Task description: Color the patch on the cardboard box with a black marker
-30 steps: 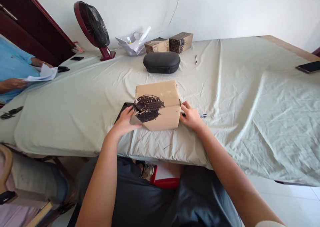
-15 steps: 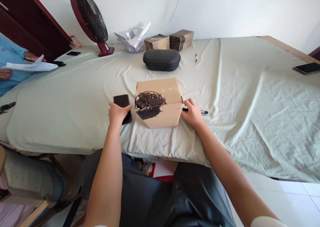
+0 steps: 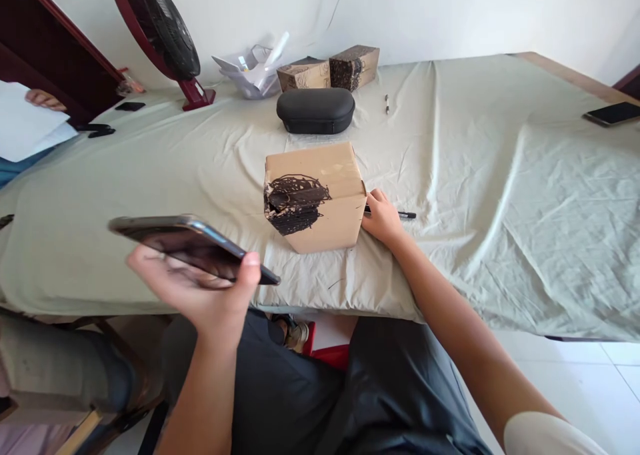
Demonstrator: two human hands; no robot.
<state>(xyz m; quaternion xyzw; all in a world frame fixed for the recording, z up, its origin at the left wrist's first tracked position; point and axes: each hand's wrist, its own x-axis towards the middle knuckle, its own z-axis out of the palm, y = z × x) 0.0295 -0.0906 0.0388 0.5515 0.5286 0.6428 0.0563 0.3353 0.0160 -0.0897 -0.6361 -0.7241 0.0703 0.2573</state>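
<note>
My left hand (image 3: 200,288) grips a dark smartphone (image 3: 200,245), lifted above the near edge of the table and tilted, its screen turned down toward my palm. In front of me stands a brown cardboard box (image 3: 325,221), its left corner scribbled over in black and torn. My right hand (image 3: 383,218) rests at the box's right side, fingers bent around a black pen (image 3: 409,215). The pen's ends show on both sides of the hand; the fingertips by the box are partly hidden.
Beyond the box lies a black hard case (image 3: 316,111). Behind it are two smaller cardboard boxes (image 3: 354,68), a plastic basket (image 3: 253,85) and a fan (image 3: 165,35). Another phone (image 3: 614,113) lies far right. At left, another person's hand (image 3: 46,99) holds papers.
My left hand has picked the smartphone up off the table and brought it up and left toward me. My right hand stays beside the box. The other person's papers have been raised.
</note>
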